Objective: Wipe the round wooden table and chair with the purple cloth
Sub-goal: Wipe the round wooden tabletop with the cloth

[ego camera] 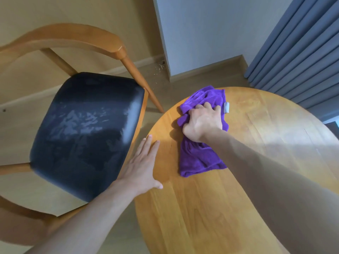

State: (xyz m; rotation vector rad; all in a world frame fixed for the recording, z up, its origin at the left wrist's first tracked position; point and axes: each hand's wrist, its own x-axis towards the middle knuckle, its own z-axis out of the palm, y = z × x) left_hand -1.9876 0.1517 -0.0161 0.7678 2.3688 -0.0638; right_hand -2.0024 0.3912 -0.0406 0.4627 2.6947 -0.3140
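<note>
Head view, looking down. The right hand (202, 123) lies on the purple cloth (200, 153), its fingers curled into the bunched fabric: a grasping grip, pressing the cloth onto the round wooden table (238, 180). The cloth sits on the table's far left portion, its far end near the rim and its near end trailing toward the viewer; a small pale tag (226, 107) shows at its right edge. The left hand (142, 165) rests flat on the table's left rim, fingers straight, grip released. Just left of the table stands the chair (86, 132), wooden-framed, with a dark, apparently glossy seat. Grey curtains (300, 48) hang behind.
</note>
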